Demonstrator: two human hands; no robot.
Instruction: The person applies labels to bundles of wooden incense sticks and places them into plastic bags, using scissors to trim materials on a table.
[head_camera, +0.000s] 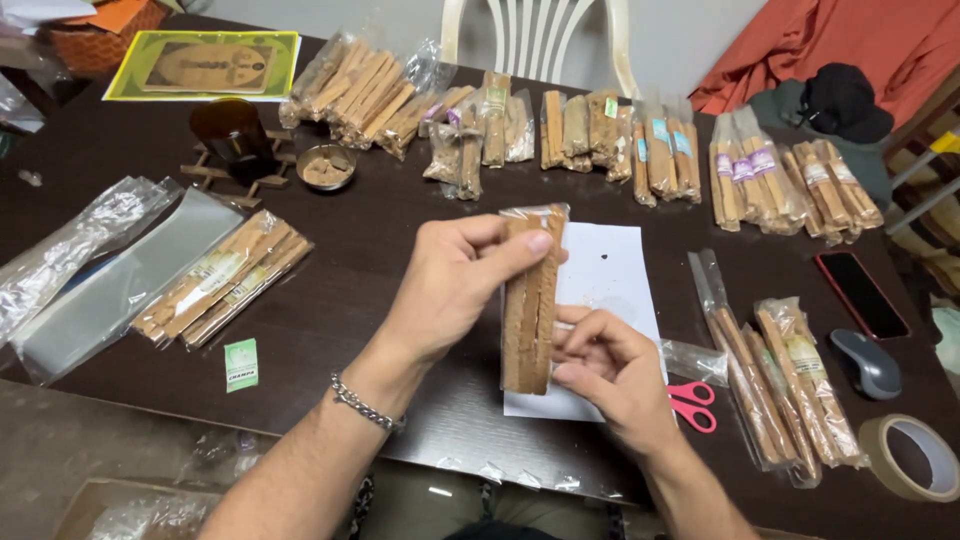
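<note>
Both hands grip one clear packet of brown sticks above the white paper sheet near the table's front edge: left hand pinching its top, right hand clamped on its lower side. The packet's mouth looks unsealed (hard to tell), so tilting it could spill sticks.

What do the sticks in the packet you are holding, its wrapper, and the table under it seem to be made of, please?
The sticks look like pale brown wood: rough, matt, grainy. The wrapper around them seems thin clear plastic film, glossy and crinkled at its top end. The table looks like dark brown wood or laminate with a faint sheen; which one cannot be told. The left hand and right hand both grip the packet.
</note>
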